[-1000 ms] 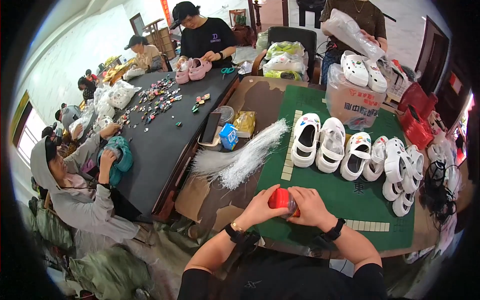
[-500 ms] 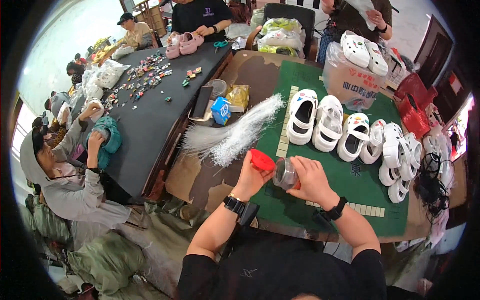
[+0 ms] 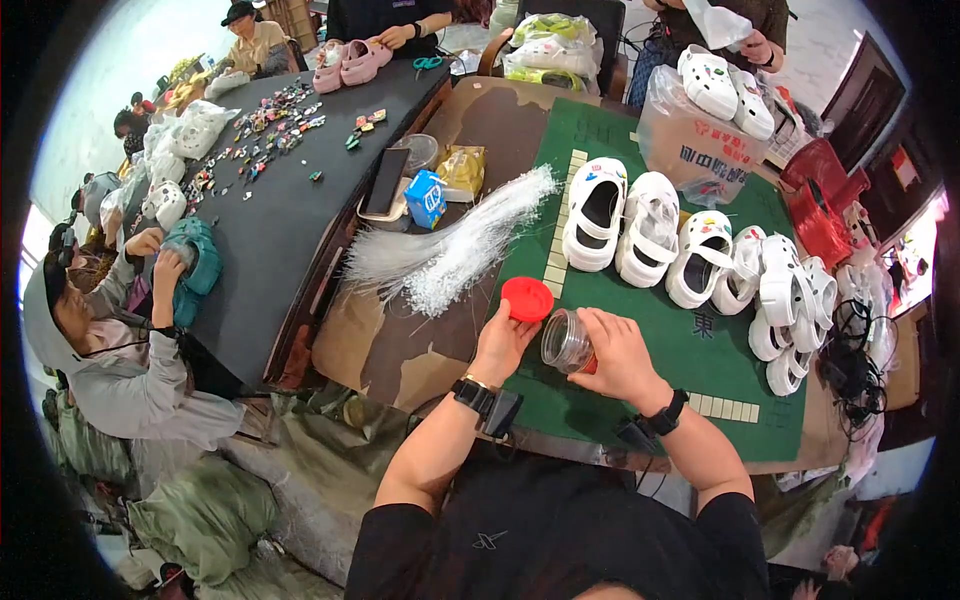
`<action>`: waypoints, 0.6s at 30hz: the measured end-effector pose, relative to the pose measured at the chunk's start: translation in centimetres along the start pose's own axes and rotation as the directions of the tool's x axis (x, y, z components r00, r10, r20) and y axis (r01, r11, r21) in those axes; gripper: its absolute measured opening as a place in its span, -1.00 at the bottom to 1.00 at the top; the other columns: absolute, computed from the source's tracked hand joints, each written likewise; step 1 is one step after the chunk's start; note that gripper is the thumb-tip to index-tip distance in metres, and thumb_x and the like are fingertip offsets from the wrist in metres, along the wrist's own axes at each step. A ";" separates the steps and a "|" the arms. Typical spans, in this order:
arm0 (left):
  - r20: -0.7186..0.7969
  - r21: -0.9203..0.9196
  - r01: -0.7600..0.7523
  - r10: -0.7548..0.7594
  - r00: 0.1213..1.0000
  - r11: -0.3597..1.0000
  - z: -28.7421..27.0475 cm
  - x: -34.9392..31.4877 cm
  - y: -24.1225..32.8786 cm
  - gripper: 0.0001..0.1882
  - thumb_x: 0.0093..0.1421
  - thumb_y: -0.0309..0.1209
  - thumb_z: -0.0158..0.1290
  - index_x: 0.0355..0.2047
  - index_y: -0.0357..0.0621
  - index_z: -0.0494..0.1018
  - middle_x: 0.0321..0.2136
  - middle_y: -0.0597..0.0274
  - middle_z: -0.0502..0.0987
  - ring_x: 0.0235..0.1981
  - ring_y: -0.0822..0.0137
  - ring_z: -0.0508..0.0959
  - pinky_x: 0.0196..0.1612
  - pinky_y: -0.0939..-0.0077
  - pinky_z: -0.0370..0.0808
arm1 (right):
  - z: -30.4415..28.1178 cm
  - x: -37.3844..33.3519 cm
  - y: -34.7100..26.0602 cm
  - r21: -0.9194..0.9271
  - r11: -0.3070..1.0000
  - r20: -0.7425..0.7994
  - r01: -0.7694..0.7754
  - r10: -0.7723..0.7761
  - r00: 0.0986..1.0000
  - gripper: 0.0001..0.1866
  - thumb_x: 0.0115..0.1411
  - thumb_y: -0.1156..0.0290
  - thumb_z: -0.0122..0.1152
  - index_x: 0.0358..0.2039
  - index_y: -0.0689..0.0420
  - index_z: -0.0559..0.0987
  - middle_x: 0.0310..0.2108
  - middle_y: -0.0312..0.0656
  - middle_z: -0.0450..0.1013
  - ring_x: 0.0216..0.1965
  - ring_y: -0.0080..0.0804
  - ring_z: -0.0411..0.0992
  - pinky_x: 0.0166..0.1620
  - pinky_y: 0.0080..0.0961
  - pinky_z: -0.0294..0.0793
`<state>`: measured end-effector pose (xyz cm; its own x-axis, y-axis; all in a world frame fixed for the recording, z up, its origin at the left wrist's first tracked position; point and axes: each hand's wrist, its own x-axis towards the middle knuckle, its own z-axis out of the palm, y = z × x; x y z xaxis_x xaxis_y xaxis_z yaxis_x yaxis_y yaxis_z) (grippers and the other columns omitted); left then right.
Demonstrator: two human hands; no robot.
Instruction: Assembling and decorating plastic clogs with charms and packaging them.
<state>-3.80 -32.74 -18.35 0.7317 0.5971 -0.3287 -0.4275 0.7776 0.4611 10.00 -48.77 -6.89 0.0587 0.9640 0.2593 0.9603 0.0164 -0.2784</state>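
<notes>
Above the near left part of the green mat [image 3: 548, 412], the left hand [image 3: 503, 346] pinches a red lid [image 3: 527, 299] while the right hand [image 3: 624, 354], curled partly closed, grips a tilted clear jar [image 3: 566, 342], whose unseen contents could spill if it tips further.

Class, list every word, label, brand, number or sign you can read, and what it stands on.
I leave the wording uncopied:
Clear plastic bag: red and dark printed characters.
Green mat: a dark character; fainter marks unreadable.
Blue box: white print, too blurred to read.
Wearer's black shirt: small pale emblem, no readable words.
</notes>
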 end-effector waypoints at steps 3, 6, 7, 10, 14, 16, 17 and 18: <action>-0.085 0.204 -0.017 0.035 0.996 0.979 1.0 -0.8 -0.2 -0.53 0.41 -0.13 -0.17 0.14 -0.21 0.34 0.08 0.12 0.45 0.08 0.22 0.45 0.17 0.28 0.34 | 0.0 -0.3 0.4 -0.014 0.999 0.015 -0.030 0.030 0.999 0.06 -0.32 0.16 0.57 0.23 0.15 0.24 0.09 -0.02 0.33 0.09 -0.03 0.33 0.11 -0.18 0.27; -0.227 0.656 -0.003 0.201 0.953 0.755 2.4 -1.7 0.2 -0.56 0.40 -0.18 -0.10 0.14 -0.23 0.36 0.08 0.14 0.46 0.07 0.28 0.46 0.17 0.34 0.33 | 0.0 -0.5 0.7 -0.018 0.999 0.036 -0.040 0.040 0.999 0.06 -0.29 0.15 0.56 0.23 0.17 0.24 0.09 0.01 0.34 0.12 -0.03 0.32 0.15 -0.16 0.25; -0.114 0.865 -0.184 0.541 0.834 0.466 1.6 -1.6 -0.2 -0.56 0.40 -0.20 -0.09 0.13 -0.26 0.37 0.05 0.13 0.47 0.05 0.29 0.47 0.15 0.37 0.34 | 0.0 -0.5 0.7 -0.019 0.999 0.037 -0.038 0.038 0.999 0.06 -0.29 0.15 0.56 0.23 0.17 0.24 0.09 0.01 0.34 0.12 -0.03 0.32 0.15 -0.16 0.25; -0.018 0.795 -0.389 0.659 0.752 0.466 2.0 -2.3 -0.5 -0.56 0.40 -0.22 -0.08 0.13 -0.31 0.38 0.03 0.10 0.49 0.03 0.30 0.47 0.14 0.40 0.36 | -0.3 -0.3 0.5 -0.029 0.999 0.024 -0.036 0.037 0.999 0.05 -0.31 0.16 0.56 0.22 0.16 0.25 0.07 -0.02 0.34 0.08 -0.03 0.34 0.11 -0.17 0.27; -0.065 0.176 -0.216 0.230 0.971 0.960 1.6 -2.3 -1.6 -0.55 0.44 -0.18 -0.22 0.10 -0.29 0.39 0.01 0.12 0.50 0.03 0.28 0.49 0.14 0.35 0.38 | -1.9 1.6 -2.0 -0.049 0.996 -0.003 0.072 -0.072 0.997 0.03 -0.32 0.18 0.55 0.21 0.16 0.27 0.05 -0.01 0.35 0.06 -0.06 0.36 0.11 -0.18 0.28; -0.004 -0.049 -0.025 0.025 1.000 0.998 2.8 -3.0 -1.7 -0.53 0.45 -0.13 -0.29 0.07 -0.25 0.40 -0.01 0.15 0.51 0.03 0.27 0.49 0.12 0.26 0.41 | -2.3 2.2 -2.9 -0.086 0.988 -0.023 0.130 -0.132 0.991 0.01 -0.32 0.19 0.53 0.20 0.16 0.28 0.03 -0.01 0.36 0.04 -0.10 0.37 0.09 -0.19 0.30; -0.002 -0.048 -0.020 0.020 1.000 0.999 2.5 -2.7 -2.0 -0.53 0.45 -0.13 -0.29 0.07 -0.25 0.40 -0.01 0.15 0.51 0.03 0.27 0.49 0.12 0.26 0.41 | -2.0 2.2 -2.7 -0.087 0.988 -0.023 0.124 -0.126 0.992 0.01 -0.32 0.19 0.53 0.20 0.16 0.28 0.03 -0.01 0.36 0.04 -0.10 0.37 0.09 -0.19 0.30; 0.019 -0.108 0.045 -0.043 0.999 0.993 1.8 -2.6 -2.3 -0.53 0.45 -0.14 -0.29 0.07 -0.24 0.40 -0.01 0.15 0.51 0.02 0.26 0.50 0.11 0.24 0.42 | -1.5 2.3 -2.6 -0.120 0.984 0.013 0.130 -0.129 0.992 -0.01 -0.31 0.19 0.52 0.19 0.16 0.29 0.02 -0.01 0.36 0.03 -0.10 0.37 0.08 -0.19 0.31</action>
<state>-3.76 -36.39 -17.05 0.7598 0.5588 -0.3323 -0.4485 0.8205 0.3544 8.01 -47.00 -4.22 -0.0691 0.9573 0.2808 0.9856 0.1091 -0.1293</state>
